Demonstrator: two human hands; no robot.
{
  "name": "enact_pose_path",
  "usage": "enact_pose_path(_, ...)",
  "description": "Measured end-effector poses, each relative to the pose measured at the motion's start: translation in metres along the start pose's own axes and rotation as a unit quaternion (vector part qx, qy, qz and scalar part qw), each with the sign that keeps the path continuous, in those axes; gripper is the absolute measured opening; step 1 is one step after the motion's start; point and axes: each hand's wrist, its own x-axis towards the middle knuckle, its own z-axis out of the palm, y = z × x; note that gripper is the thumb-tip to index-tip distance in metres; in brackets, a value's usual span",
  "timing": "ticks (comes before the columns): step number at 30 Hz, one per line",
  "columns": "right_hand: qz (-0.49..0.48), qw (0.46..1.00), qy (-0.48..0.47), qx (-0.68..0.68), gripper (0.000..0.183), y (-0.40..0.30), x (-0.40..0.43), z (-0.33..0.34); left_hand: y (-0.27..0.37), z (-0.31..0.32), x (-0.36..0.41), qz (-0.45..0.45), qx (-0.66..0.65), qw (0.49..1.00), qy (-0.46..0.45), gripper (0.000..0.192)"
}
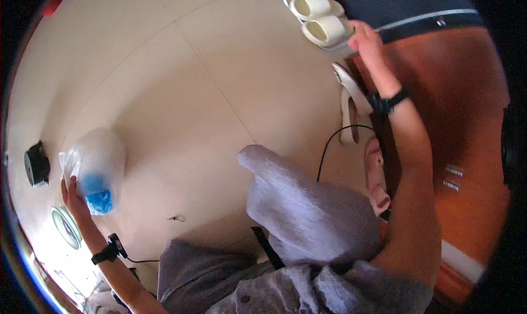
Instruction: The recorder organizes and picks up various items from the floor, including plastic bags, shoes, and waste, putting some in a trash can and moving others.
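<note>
On the left, my left hand (pixel 77 199) reaches down beside a puffed-out translucent plastic bag (pixel 105 149). Two of its fingers are at the bag's crumpled edge; whether they grip it is unclear. Something blue (pixel 99 196) shows through the plastic at the near end. My right hand (pixel 367 42) is stretched far out at the upper right, slightly blurred, with its fingers bent. Its fingertips overlap the end of a pair of cream slippers (pixel 325 31) in the picture; contact cannot be made out. Each wrist wears a black strap.
White shoes (pixel 350 104) and a pink shoe (pixel 374 166) line the foot of a reddish-brown wooden cabinet (pixel 457 108). A black cable (pixel 323 157) arcs over the floor. Leftward stand a black object (pixel 37 164) and a pale green ring-shaped object (pixel 66 227). A dark mat (pixel 403 1) lies beyond.
</note>
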Motion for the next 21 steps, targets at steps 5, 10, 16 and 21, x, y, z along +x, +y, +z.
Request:
enact_pose_path(5,0.052,0.966,-0.061,-0.245,0.032,0.056,-0.186,-0.023,0.018,0.033,-0.015,-0.002,-0.001,1.0,-0.008,0.042)
enact_pose_path(10,-0.039,0.917,-0.043,-0.396,0.022,0.119,-0.255,-0.007,0.026,0.052,-0.026,-0.02,-0.01,1.0,-0.014,0.043)
enact_pose_path(16,-0.028,0.879,-0.111,-0.463,0.026,0.15,-0.211,0.018,0.027,0.052,-0.028,-0.037,0.0,0.999,-0.021,0.041)
enact_pose_path(21,0.046,0.872,-0.069,-0.483,0.033,0.183,-0.196,0.059,0.004,0.014,-0.015,0.095,0.231,0.967,-0.057,0.038)
